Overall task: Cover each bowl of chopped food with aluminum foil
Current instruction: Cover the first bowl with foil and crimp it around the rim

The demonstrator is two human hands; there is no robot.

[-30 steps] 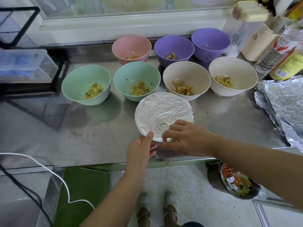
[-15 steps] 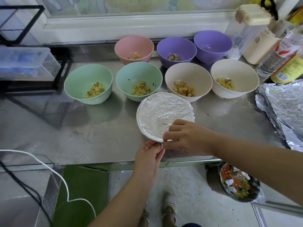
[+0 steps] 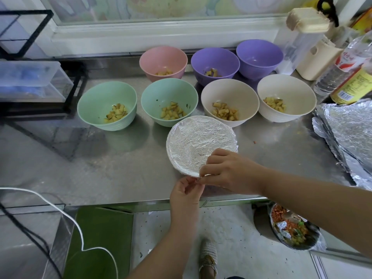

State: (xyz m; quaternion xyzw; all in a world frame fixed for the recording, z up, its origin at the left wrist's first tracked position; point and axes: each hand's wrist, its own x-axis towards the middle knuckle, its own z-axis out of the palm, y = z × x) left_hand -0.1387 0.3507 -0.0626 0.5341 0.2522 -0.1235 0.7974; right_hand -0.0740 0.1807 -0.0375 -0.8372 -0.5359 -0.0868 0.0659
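A foil-covered bowl (image 3: 198, 142) sits near the front edge of the steel counter (image 3: 100, 168). My left hand (image 3: 186, 191) pinches the foil at the bowl's near rim. My right hand (image 3: 227, 172) rests on the near right rim, fingers curled on the foil edge. Behind stand uncovered bowls with chopped food: two green bowls (image 3: 106, 107) (image 3: 169, 102), two cream bowls (image 3: 229, 101) (image 3: 285, 96), a pink bowl (image 3: 163, 61) and a purple bowl (image 3: 214, 63). Another purple bowl (image 3: 259, 57) shows no food from here.
Loose foil sheets (image 3: 348, 135) lie at the counter's right end. Bottles (image 3: 342, 71) and a cream container (image 3: 314, 59) stand at the back right. A clear plastic box (image 3: 30, 81) sits left. A foil-lined waste bowl (image 3: 291, 228) is below the counter, a white cable (image 3: 60, 214) at left.
My left hand slid rightward along the near rim and now pinches the foil edge next to my right hand. The right hand has barely moved.
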